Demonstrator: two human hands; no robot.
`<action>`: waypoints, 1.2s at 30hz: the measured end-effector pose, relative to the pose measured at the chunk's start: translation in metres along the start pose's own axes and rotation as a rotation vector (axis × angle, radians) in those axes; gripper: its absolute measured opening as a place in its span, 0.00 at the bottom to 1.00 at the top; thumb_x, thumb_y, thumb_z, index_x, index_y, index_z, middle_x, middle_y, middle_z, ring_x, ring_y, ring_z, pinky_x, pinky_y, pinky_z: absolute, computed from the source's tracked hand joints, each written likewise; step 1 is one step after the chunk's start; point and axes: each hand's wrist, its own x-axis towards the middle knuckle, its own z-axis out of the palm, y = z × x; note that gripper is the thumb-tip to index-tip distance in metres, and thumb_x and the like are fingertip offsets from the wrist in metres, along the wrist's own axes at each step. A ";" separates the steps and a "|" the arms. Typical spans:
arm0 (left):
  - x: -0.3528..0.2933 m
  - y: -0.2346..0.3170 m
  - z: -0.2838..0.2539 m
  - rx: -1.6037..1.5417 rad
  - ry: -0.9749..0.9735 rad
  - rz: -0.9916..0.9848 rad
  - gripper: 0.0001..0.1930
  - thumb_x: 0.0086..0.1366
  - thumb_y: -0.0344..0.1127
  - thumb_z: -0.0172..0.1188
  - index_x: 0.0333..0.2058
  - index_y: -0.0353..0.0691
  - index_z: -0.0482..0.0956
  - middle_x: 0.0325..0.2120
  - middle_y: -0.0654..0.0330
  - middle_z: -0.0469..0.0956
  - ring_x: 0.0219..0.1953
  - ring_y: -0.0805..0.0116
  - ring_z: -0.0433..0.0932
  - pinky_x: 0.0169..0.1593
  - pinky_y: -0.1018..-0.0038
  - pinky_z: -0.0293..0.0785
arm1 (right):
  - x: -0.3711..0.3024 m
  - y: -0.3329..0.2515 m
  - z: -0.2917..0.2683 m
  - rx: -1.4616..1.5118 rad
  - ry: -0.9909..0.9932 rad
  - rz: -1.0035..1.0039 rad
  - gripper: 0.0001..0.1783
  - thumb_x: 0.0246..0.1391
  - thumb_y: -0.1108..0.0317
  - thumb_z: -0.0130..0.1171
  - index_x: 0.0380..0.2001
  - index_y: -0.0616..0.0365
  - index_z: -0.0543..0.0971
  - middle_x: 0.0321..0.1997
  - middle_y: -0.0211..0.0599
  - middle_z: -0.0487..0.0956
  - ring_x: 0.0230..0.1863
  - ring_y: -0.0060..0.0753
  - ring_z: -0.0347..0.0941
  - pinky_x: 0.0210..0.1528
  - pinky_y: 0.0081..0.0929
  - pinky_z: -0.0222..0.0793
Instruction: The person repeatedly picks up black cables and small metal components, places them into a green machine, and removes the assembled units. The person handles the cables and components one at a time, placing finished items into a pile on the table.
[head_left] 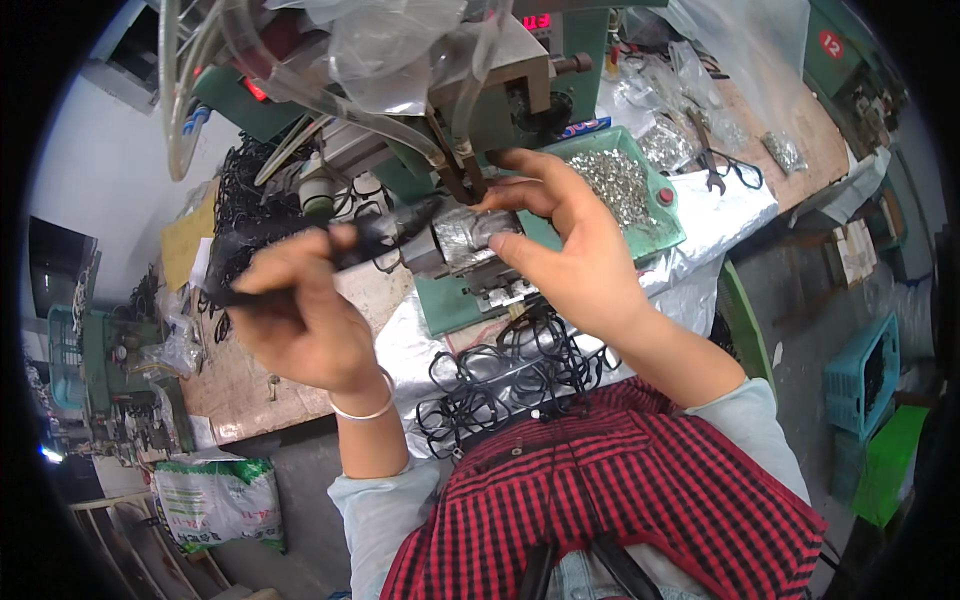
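My left hand [305,310] is closed around a black eyeglass frame [375,235], and both are smeared by motion. From that hand the frame reaches toward the silver-wrapped block [465,235] of a green bench machine. My right hand [575,240] is at the block's other side, its thumb against the wrapping. Its bent forefinger reaches under the machine's dark metal jaws [462,182]; whatever is between these fingers is hidden. Close by on the right, a green tray [665,232] holds many small metal parts [612,185].
Black eyeglass frames [500,375] lie heaped on silver sheeting between me and the machine. More dark frames [260,185] are piled at the left. Clear hoses [330,95] hang over the machine. A wrench [712,170] and bagged parts [783,150] lie at the right.
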 end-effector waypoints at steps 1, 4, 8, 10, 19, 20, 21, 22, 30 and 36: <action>-0.012 0.006 0.001 0.156 -0.123 -0.011 0.05 0.69 0.24 0.57 0.42 0.31 0.73 0.36 0.51 0.82 0.37 0.60 0.82 0.43 0.65 0.81 | 0.001 -0.001 -0.008 -0.075 -0.042 -0.050 0.33 0.52 0.78 0.60 0.62 0.67 0.66 0.47 0.39 0.81 0.54 0.27 0.74 0.60 0.27 0.65; -0.046 0.001 0.012 0.181 -0.378 0.148 0.10 0.59 0.24 0.67 0.38 0.35 0.75 0.35 0.49 0.84 0.35 0.60 0.82 0.39 0.65 0.81 | 0.013 0.023 -0.044 -0.618 0.048 -0.251 0.19 0.48 0.70 0.62 0.46 0.58 0.82 0.46 0.42 0.82 0.52 0.49 0.77 0.59 0.38 0.69; -0.048 -0.004 0.018 0.433 -0.654 0.456 0.13 0.50 0.28 0.73 0.32 0.39 0.78 0.40 0.54 0.83 0.31 0.63 0.77 0.38 0.63 0.85 | 0.007 0.095 -0.103 -1.210 0.275 -0.246 0.13 0.45 0.66 0.68 0.36 0.55 0.85 0.54 0.52 0.77 0.59 0.57 0.70 0.64 0.48 0.64; -0.052 -0.008 0.020 0.414 -0.695 0.502 0.13 0.50 0.28 0.73 0.32 0.38 0.77 0.40 0.53 0.83 0.31 0.63 0.77 0.41 0.62 0.86 | -0.001 0.103 -0.118 -1.171 0.269 -0.282 0.11 0.43 0.67 0.69 0.34 0.54 0.86 0.54 0.49 0.78 0.59 0.55 0.70 0.63 0.47 0.65; -0.057 -0.011 0.021 0.396 -0.730 0.428 0.10 0.52 0.27 0.71 0.31 0.36 0.78 0.41 0.50 0.83 0.32 0.56 0.77 0.44 0.54 0.85 | 0.010 0.116 -0.099 -1.326 0.203 -0.321 0.15 0.40 0.65 0.70 0.33 0.59 0.81 0.61 0.46 0.73 0.62 0.54 0.68 0.58 0.46 0.71; -0.064 -0.007 0.015 0.416 -0.695 0.384 0.08 0.55 0.27 0.69 0.31 0.35 0.79 0.41 0.49 0.83 0.34 0.52 0.78 0.45 0.51 0.84 | 0.019 0.120 -0.095 -1.388 0.177 -0.317 0.16 0.41 0.63 0.69 0.34 0.59 0.81 0.62 0.46 0.72 0.64 0.53 0.66 0.58 0.46 0.71; -0.074 -0.004 0.014 0.426 -0.688 0.303 0.08 0.60 0.26 0.64 0.38 0.36 0.78 0.45 0.48 0.82 0.42 0.44 0.80 0.48 0.53 0.80 | 0.019 0.115 -0.099 -1.382 0.205 -0.273 0.14 0.42 0.64 0.68 0.34 0.58 0.81 0.60 0.46 0.73 0.63 0.52 0.67 0.57 0.46 0.71; -0.091 0.002 0.012 0.396 -0.636 0.140 0.10 0.62 0.25 0.62 0.43 0.37 0.78 0.47 0.46 0.81 0.44 0.43 0.80 0.51 0.53 0.76 | 0.019 0.113 -0.103 -1.326 0.253 -0.274 0.12 0.42 0.66 0.67 0.32 0.57 0.82 0.57 0.43 0.75 0.62 0.50 0.68 0.57 0.44 0.71; -0.107 0.017 -0.049 0.875 -0.109 0.075 0.15 0.73 0.27 0.50 0.56 0.28 0.71 0.56 0.46 0.75 0.57 0.51 0.75 0.62 0.60 0.67 | 0.007 0.118 -0.118 -1.079 0.402 -0.420 0.07 0.44 0.71 0.61 0.29 0.57 0.83 0.42 0.36 0.83 0.46 0.42 0.77 0.44 0.38 0.75; -0.058 -0.112 -0.144 1.145 -0.158 -0.301 0.17 0.66 0.31 0.61 0.51 0.29 0.77 0.49 0.44 0.78 0.52 0.51 0.76 0.59 0.64 0.68 | 0.026 0.100 -0.099 -0.887 0.453 -0.444 0.07 0.46 0.73 0.62 0.31 0.56 0.84 0.36 0.40 0.82 0.41 0.47 0.77 0.45 0.41 0.73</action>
